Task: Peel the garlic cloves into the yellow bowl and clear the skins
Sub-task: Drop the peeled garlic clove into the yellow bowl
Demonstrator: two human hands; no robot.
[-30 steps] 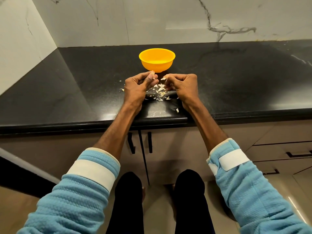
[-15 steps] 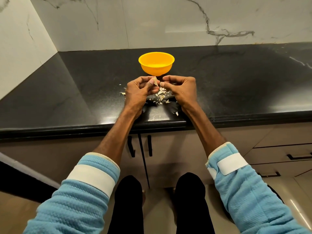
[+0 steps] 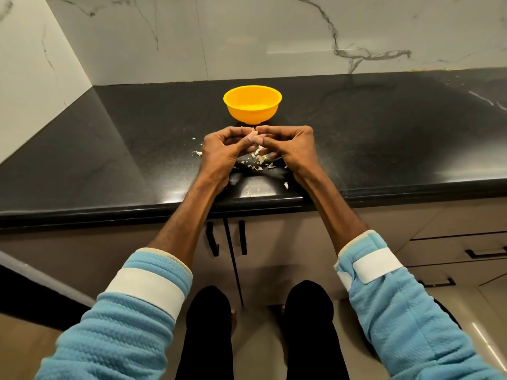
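Garlic clove (image 3: 253,132) pinched at fingertips of L hand (image 3: 222,149) & R hand (image 3: 293,146), both curled on it. Yellow bowl (image 3: 252,105) dead ahead, just past knuckles, equidistant. Skins (image 3: 258,161) on bench (image 3: 109,149) beneath.

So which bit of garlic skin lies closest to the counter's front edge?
The lone scrap beside the right wrist; the other skins lie farther back, nearer the bowl.

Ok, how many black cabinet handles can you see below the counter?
4. The left door handle and right door handle hang vertically at centre; the upper drawer handle and lower drawer handle lie at far right. Others may be hidden.
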